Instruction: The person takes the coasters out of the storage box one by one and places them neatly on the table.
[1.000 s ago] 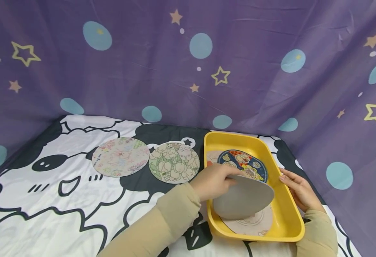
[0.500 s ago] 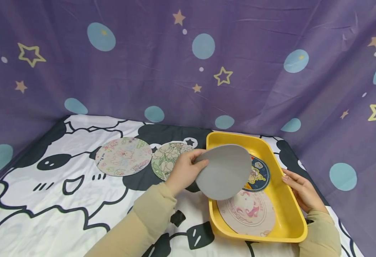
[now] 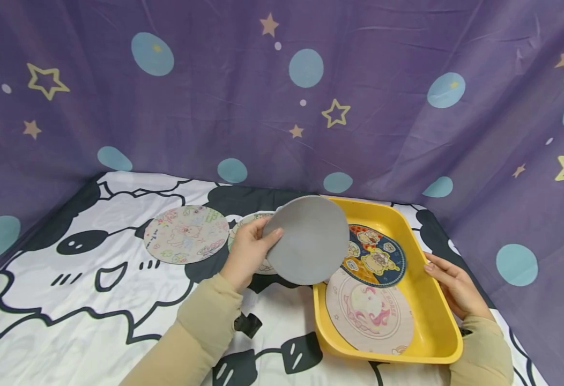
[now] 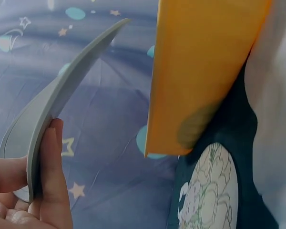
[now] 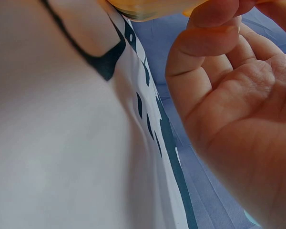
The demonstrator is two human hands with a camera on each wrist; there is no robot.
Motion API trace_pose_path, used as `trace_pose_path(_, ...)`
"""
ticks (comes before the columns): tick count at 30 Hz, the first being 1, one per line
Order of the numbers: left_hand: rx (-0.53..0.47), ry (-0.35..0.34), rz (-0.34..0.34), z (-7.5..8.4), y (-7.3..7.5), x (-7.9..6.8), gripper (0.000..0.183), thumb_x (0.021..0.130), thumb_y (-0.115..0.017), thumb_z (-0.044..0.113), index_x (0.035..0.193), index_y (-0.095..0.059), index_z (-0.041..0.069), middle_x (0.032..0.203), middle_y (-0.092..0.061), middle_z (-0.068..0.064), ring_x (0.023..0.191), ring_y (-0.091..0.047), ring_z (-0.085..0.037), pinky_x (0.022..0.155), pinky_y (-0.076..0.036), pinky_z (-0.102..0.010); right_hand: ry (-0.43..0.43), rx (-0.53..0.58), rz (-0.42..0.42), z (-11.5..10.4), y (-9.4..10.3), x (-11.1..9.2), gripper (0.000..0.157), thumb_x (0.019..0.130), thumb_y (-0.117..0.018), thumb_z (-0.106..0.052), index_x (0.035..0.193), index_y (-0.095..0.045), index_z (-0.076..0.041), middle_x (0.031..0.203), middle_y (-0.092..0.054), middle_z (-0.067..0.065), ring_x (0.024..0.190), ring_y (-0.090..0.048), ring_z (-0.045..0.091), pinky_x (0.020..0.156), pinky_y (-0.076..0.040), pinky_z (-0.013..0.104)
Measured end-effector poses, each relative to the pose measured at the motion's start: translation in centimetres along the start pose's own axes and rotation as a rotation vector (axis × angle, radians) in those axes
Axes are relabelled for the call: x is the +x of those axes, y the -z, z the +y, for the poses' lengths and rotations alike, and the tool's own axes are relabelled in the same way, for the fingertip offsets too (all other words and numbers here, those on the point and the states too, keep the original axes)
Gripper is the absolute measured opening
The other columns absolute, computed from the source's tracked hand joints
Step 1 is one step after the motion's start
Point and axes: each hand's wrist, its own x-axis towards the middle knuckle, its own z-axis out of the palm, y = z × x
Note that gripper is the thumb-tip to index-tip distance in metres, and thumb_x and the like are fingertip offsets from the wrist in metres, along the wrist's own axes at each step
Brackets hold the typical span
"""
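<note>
left hand [image 3: 246, 251]: grip clamped on grey disc [image 3: 308, 239] | disc had swung toward 10 o'clock, mostly past yellow tray [image 3: 429, 321] rim | right hand [image 3: 459, 285]: grip pinched 3-o'clock rim | removal looked nearly done

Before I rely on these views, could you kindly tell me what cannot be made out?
Head view: the gray mat's far face, turned away from the camera.
Head view: much of the flower mat, behind the gray mat and left grip.
Left wrist view: part of the flower mat, cut off by the bottom edge.
Head view: small blue marks on the pale mat, too small to read.
Right wrist view: most of the tray, above the top edge.
</note>
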Motion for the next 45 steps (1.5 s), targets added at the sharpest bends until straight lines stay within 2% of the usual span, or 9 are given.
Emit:
trace_pose_path(3,-0.021,0.009,0.022,0.0,0.9,0.1,0.031,0.096,-0.061,0.003,0.125,-0.064,-0.002,0.112,-0.071,-0.023,0.084,-0.071,-0.011,0.072,-0.057,-0.023,-0.006,-0.001,0.004,0.0,0.0,0.0,0.039,0.106,-0.038,-0.004,0.125,-0.067,-0.023,0.116,-0.073,-0.004,0.099,-0.072,0.012,0.082,-0.059,0.028)
trace_pose_path(6,-0.042,0.029,0.039,0.1,2.0,0.1,0.031,0.097,-0.060,0.004,0.128,-0.063,-0.001,0.114,-0.071,-0.021,0.081,-0.070,-0.004,0.072,-0.057,-0.023,-0.008,-0.002,0.006,0.0,0.0,0.1,0.039,0.106,-0.038,-0.004,0.125,-0.067,-0.023,0.115,-0.073,-0.004,0.099,-0.072,0.012,0.082,-0.060,0.028)
trace_pose_path(11,-0.044,0.067,0.098,-0.1,3.6,0.3,0.033,0.098,-0.059,0.005,0.130,-0.061,0.001,0.119,-0.069,-0.019,0.085,-0.068,0.000,0.076,-0.057,-0.022,-0.013,0.010,0.000,0.1,0.1,0.0,0.040,0.106,-0.037,-0.004,0.125,-0.067,-0.023,0.116,-0.073,-0.003,0.099,-0.072,0.012,0.083,-0.060,0.028)
trace_pose_path(16,-0.095,0.088,0.146,-0.2,5.1,0.4,0.035,0.098,-0.059,0.004,0.132,-0.059,-0.001,0.118,-0.069,-0.015,0.086,-0.068,0.001,0.076,-0.057,-0.021,-0.018,0.011,-0.001,0.1,0.1,0.0,0.039,0.106,-0.038,-0.005,0.126,-0.066,-0.022,0.116,-0.073,-0.003,0.099,-0.072,0.013,0.083,-0.060,0.028)
trace_pose_path(20,-0.120,0.114,0.168,-0.1,6.2,0.4,0.037,0.099,-0.058,0.006,0.136,-0.056,0.001,0.111,-0.071,-0.003,0.086,-0.068,0.001,0.074,-0.058,-0.021,-0.019,0.008,-0.003,0.1,0.1,0.0,0.039,0.106,-0.037,-0.005,0.126,-0.066,-0.022,0.116,-0.073,-0.003,0.099,-0.072,0.013,0.083,-0.060,0.028)
trace_pose_path(26,-0.097,0.103,0.224,0.2,7.5,0.3,0.040,0.099,-0.060,0.012,0.138,-0.056,0.003,0.089,-0.069,0.019,0.076,-0.065,0.004,0.063,-0.050,-0.015,-0.022,0.002,-0.004,0.2,0.2,0.0,0.040,0.106,-0.037,-0.005,0.126,-0.066,-0.023,0.117,-0.073,-0.004,0.100,-0.072,0.012,0.083,-0.059,0.028)
trace_pose_path(33,-0.128,0.079,0.255,0.7,8.8,0.7,0.041,0.100,-0.059,0.012,0.139,-0.053,-0.001,0.094,-0.068,0.017,0.084,-0.067,0.003,0.072,-0.056,-0.018,-0.024,0.003,0.007,0.1,0.1,-0.1,0.039,0.106,-0.037,-0.005,0.126,-0.066,-0.023,0.117,-0.073,-0.004,0.100,-0.072,0.012,0.083,-0.059,0.028)
trace_pose_path(39,-0.163,0.055,0.290,0.9,9.9,0.8,0.042,0.099,-0.059,0.010,0.139,-0.052,-0.002,0.091,-0.068,0.020,0.086,-0.068,0.003,0.074,-0.057,-0.018,-0.030,0.001,0.008,0.1,0.2,-0.1,0.040,0.107,-0.037,-0.005,0.126,-0.067,-0.024,0.116,-0.073,-0.004,0.100,-0.072,0.012,0.083,-0.059,0.028)
trace_pose_path(45,-0.194,0.057,0.355,0.5,10.8,0.9,0.042,0.098,-0.061,0.009,0.138,-0.053,-0.002,0.090,-0.069,0.019,0.084,-0.068,0.002,0.072,-0.058,-0.018,-0.023,-0.004,0.008,0.1,0.2,-0.1,0.040,0.106,-0.037,-0.005,0.126,-0.066,-0.023,0.117,-0.073,-0.004,0.100,-0.072,0.012,0.083,-0.059,0.028)
